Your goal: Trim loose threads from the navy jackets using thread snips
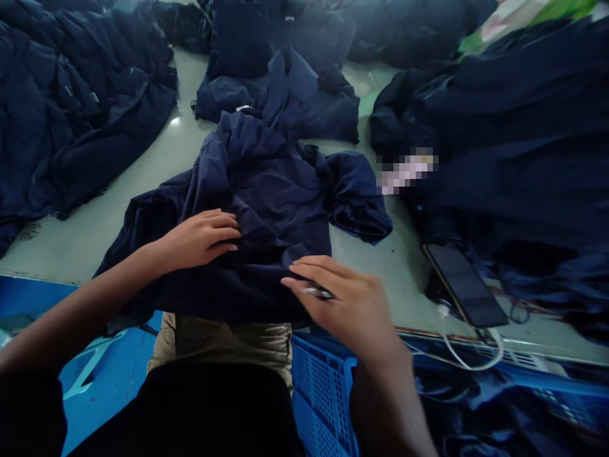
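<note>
A navy blue jacket (280,190) lies spread in front of me, its lower edge hanging over the table's near side. One sleeve (359,197) is bunched out to the right. My left hand (204,238) rests on the cloth with its fingers stretched out and slightly apart. Over the jacket's lower right part, my right hand (340,295) has its fingers closed round a small black and silver tool (318,291). Most of that tool is hidden in the palm, so its exact kind does not show. Whether the right fingertips also pinch cloth, I cannot tell.
Navy garments are heaped on the pale table (190,82): a left pile (71,114), a back stack (280,38) and a right pile (514,139). A phone (466,285) with a white cable (457,358) leans at the right. Blue crates (323,387) stand below the edge.
</note>
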`<state>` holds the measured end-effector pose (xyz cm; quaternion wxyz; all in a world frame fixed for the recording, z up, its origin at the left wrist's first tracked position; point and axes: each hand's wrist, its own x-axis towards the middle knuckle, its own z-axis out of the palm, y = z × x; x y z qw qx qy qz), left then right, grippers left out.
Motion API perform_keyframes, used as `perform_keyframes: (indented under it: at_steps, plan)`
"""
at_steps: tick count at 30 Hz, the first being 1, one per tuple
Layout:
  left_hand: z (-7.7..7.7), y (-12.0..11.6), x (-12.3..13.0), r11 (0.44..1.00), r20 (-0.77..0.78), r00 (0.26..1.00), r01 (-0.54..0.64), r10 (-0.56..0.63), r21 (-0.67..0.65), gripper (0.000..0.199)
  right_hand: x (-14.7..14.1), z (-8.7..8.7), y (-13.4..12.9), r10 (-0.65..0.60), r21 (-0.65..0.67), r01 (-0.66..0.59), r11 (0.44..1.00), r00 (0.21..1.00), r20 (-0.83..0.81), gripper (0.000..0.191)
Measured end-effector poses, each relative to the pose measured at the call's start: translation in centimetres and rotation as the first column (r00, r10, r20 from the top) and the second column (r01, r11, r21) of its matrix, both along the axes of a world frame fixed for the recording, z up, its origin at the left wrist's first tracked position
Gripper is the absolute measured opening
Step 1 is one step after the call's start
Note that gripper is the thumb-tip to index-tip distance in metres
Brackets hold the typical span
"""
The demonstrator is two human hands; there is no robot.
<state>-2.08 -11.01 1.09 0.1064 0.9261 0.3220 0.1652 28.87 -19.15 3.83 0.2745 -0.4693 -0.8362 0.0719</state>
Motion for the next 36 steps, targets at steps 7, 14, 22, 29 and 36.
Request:
perform_keyframes:
  at_steps: [7,14,22,29,36]
  plan:
    - [-2.7,1.3,-2.0,0.956,-0.207,0.943,-0.283,0.262,-0.081,0.102,0.8,-4.6,-1.8,-0.353,-0.217,0.454,0.864,0.855,0.38,0.075]
    - [-2.8,1.2,-1.9,0.931,-0.236,0.912,-0.359,0.336,-0.062,0.114,1.1,-4.0,-2.5,-0.369,-0.231,0.52,0.822,0.797,0.479,0.082]
    - [-2.5,1.4,-2.3,0.935,-0.253,0.917,-0.341,0.307,-0.101,0.119,1.7,-4.8,-2.8,-0.373,-0.233,0.491,0.839,0.832,0.41,0.089]
    - [-2.6,1.6,-3.0,0.933,-0.264,0.912,-0.347,0.313,-0.095,0.118,2.8,-7.3,-3.1,-0.379,-0.084,0.37,0.925,0.91,-0.169,0.076]
    - [-2.6,1.7,-3.5,0.934,-0.253,0.918,-0.34,0.305,-0.108,0.116,2.8,-7.4,-3.5,-0.43,-0.105,0.419,0.902,0.844,-0.321,0.026]
